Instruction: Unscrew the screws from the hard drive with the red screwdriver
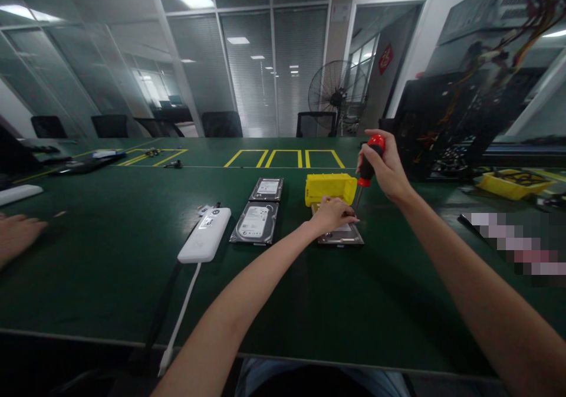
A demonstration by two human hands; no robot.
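My right hand [381,160] is wrapped round a red and black screwdriver [370,160], held upright with its shaft pointing down at the right side of a hard drive [340,236]. My left hand [332,215] rests on top of that drive, its fingertips near the screwdriver's tip; whether they pinch something small is hidden. Directly behind the drive a yellow plastic bin [331,188] lies with its open side showing. To the left, two more hard drives lie one behind the other, the nearer [254,223] and the farther [267,189], labels up.
A white power bank [205,235] with a cable lies left of the drives. Another person's hand [20,236] rests at the far left. An open computer case [446,120] and a yellow tray [508,186] stand on the right. Yellow tape outlines mark the green table [283,291].
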